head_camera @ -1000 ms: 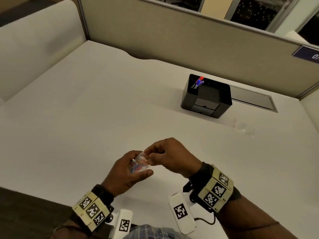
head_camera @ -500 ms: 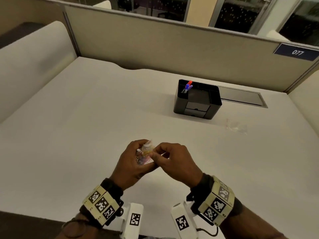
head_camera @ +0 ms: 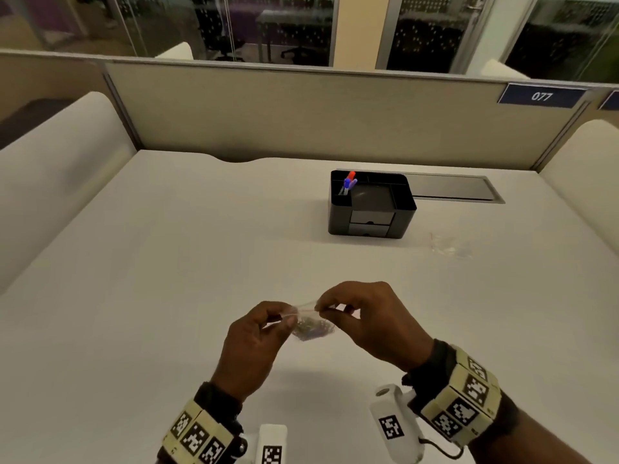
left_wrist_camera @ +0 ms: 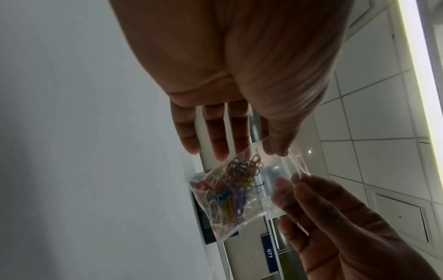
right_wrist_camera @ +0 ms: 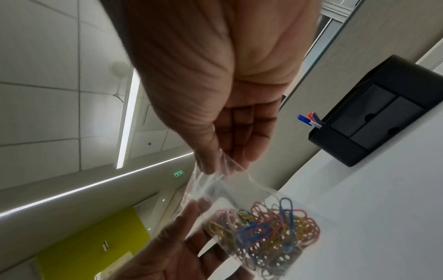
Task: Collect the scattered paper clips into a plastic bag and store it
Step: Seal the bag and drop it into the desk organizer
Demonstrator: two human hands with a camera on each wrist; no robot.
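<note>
well in front of the black desk organizer (head_camera: 371, 204), above the white desk (head_camera: 167, 262), the left hand (head_camera: 254, 339) pinches one end of the plastic bag (head_camera: 310, 324) mouth between thumb and fingertip, its other fingers loosely extended. the right hand (head_camera: 371, 323) pinches the other end, fingers curled. to seal it well, probably keep the strip taut and level and press along it from left to right. the bag is small and clear; the paper clips (right_wrist_camera: 266, 233) bunch at its bottom in red, blue, yellow and pink.
</note>
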